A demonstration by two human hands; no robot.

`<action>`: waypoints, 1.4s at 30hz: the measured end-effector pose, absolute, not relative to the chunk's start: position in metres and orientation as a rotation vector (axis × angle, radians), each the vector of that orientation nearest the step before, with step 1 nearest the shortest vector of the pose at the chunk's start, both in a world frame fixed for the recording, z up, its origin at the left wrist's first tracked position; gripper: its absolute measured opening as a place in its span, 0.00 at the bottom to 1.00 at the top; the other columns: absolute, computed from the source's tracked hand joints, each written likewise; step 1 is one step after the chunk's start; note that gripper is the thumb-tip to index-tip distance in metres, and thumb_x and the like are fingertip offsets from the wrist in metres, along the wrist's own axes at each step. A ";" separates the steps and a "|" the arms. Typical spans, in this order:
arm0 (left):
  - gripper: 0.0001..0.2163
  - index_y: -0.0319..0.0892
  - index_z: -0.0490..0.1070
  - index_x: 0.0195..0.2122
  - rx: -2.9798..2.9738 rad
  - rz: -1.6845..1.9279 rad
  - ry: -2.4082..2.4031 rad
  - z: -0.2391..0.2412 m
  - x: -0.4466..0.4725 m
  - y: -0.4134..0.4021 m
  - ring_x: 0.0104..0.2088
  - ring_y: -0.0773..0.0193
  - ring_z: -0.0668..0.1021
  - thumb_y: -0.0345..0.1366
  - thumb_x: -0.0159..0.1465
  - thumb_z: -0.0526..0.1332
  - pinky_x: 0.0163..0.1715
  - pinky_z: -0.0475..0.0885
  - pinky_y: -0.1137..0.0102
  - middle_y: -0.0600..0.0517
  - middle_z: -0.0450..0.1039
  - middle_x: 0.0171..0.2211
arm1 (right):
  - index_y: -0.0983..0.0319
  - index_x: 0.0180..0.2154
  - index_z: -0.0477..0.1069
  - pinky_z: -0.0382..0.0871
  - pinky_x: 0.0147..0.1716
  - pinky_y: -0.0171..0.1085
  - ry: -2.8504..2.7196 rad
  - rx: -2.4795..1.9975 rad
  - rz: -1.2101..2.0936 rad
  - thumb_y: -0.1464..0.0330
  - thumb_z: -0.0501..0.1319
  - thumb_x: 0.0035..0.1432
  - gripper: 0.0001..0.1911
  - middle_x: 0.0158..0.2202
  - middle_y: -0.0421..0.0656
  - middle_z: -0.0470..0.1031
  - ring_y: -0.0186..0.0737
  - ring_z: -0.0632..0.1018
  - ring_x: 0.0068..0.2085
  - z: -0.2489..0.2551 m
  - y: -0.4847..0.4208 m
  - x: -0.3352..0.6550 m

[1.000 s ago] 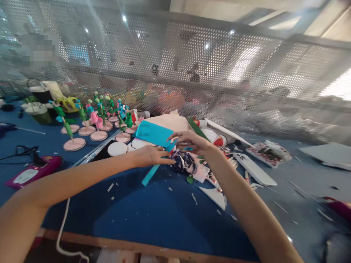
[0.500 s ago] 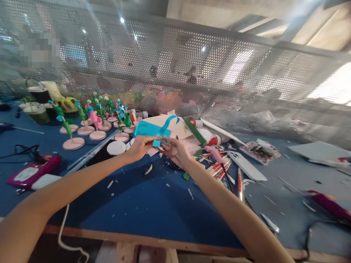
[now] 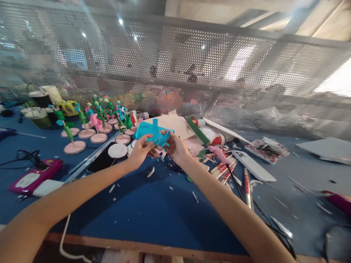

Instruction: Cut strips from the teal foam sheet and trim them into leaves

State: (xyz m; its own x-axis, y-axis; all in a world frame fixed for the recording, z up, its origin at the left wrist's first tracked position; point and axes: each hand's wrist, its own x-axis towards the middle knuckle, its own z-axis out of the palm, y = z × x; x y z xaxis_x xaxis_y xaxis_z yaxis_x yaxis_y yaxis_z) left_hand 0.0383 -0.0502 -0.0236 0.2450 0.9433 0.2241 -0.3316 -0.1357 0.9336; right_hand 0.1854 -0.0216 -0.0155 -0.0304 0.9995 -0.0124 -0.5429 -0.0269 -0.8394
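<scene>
Thin, bendy blue strip (image 3: 162, 139) is pinched mid-frame by the curled fingers of the left hand (image 3: 140, 150) and right hand (image 3: 177, 149). A flat blue sheet (image 3: 142, 129) is partly blocked behind. Round pink bases (image 3: 98, 138) are crammed center-left; a smooth white phone (image 3: 256, 167) and slim sticks (image 3: 222, 168) are kinda strewn right.

Left fingers (image 3: 144, 140), right fingers (image 3: 172, 139) holding blue strip (image 3: 155, 128), white phone (image 3: 255, 166) on table (image 3: 159, 212)

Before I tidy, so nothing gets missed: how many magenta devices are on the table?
2: one magenta device at far left, another at the right edge, partly out of frame. More may be hidden.
</scene>
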 end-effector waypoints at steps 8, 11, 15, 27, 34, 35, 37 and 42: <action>0.21 0.40 0.62 0.30 1.112 1.176 0.533 -0.023 0.040 -0.050 0.20 0.67 0.77 0.46 0.45 0.70 0.20 0.71 0.75 0.57 0.73 0.20 | 0.60 0.30 0.67 0.47 0.11 0.25 -0.952 -0.711 1.507 0.65 0.66 0.47 0.10 0.18 0.30 0.59 0.22 0.52 0.14 -0.004 -0.028 0.199; 0.19 0.38 0.65 0.25 1.107 1.131 0.509 -0.022 0.039 -0.049 0.19 0.69 0.75 0.46 0.46 0.70 0.20 0.71 0.76 0.56 0.71 0.18 | 0.60 0.35 0.69 0.44 0.09 0.26 -1.126 -0.753 1.518 0.60 0.65 0.49 0.13 0.17 0.29 0.55 0.22 0.50 0.13 0.001 -0.030 0.202; 0.17 0.38 0.67 0.23 1.095 1.140 0.515 -0.023 0.037 -0.048 0.16 0.71 0.73 0.45 0.45 0.70 0.17 0.69 0.76 0.56 0.71 0.17 | 0.62 0.36 0.71 0.60 0.15 0.27 -1.185 -0.794 1.529 0.56 0.63 0.51 0.17 0.20 0.33 0.61 0.24 0.62 0.17 0.002 -0.027 0.205; 0.10 0.37 0.69 0.23 0.926 1.125 0.527 -0.021 0.040 -0.050 0.18 0.75 0.72 0.35 0.50 0.69 0.18 0.69 0.79 0.57 0.70 0.19 | 0.62 0.30 0.68 0.66 0.18 0.25 -1.070 -0.744 1.583 0.65 0.62 0.53 0.07 0.24 0.38 0.70 0.27 0.70 0.23 0.008 -0.032 0.203; 0.15 0.38 0.71 0.23 0.901 1.061 0.480 -0.021 0.039 -0.050 0.18 0.74 0.72 0.39 0.40 0.74 0.19 0.70 0.78 0.57 0.71 0.19 | 0.63 0.31 0.70 0.54 0.09 0.23 -1.037 -0.740 1.554 0.69 0.66 0.46 0.08 0.18 0.31 0.64 0.21 0.58 0.13 -0.001 -0.032 0.203; 0.16 0.38 0.70 0.23 0.941 1.060 0.498 -0.022 0.039 -0.050 0.17 0.73 0.72 0.41 0.40 0.73 0.18 0.69 0.77 0.56 0.71 0.18 | 0.63 0.30 0.69 0.51 0.08 0.24 -1.051 -0.757 1.543 0.67 0.67 0.45 0.10 0.17 0.31 0.64 0.20 0.56 0.12 -0.002 -0.032 0.203; 0.18 0.38 0.68 0.21 1.034 1.069 0.537 -0.024 0.038 -0.049 0.16 0.71 0.73 0.45 0.41 0.72 0.17 0.68 0.75 0.56 0.71 0.17 | 0.62 0.29 0.68 0.46 0.06 0.25 -1.106 -0.828 1.482 0.63 0.69 0.40 0.15 0.16 0.30 0.63 0.20 0.55 0.10 -0.005 -0.033 0.202; 0.17 0.37 0.68 0.22 1.179 1.114 0.664 -0.027 0.036 -0.046 0.15 0.70 0.72 0.46 0.46 0.69 0.16 0.67 0.75 0.55 0.70 0.14 | 0.62 0.28 0.68 0.57 0.08 0.29 -1.332 -0.962 1.175 0.60 0.71 0.35 0.19 0.17 0.33 0.69 0.27 0.65 0.12 -0.007 -0.035 0.198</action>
State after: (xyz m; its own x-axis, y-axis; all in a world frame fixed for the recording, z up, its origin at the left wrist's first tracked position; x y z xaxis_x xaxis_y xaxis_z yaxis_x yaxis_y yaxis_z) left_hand 0.0365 -0.0460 -0.0266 0.3531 0.9262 0.1321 -0.3241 -0.0114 0.9459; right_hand 0.1978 -0.0353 -0.0070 -0.1088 0.9745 0.1963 -0.0736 0.1891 -0.9792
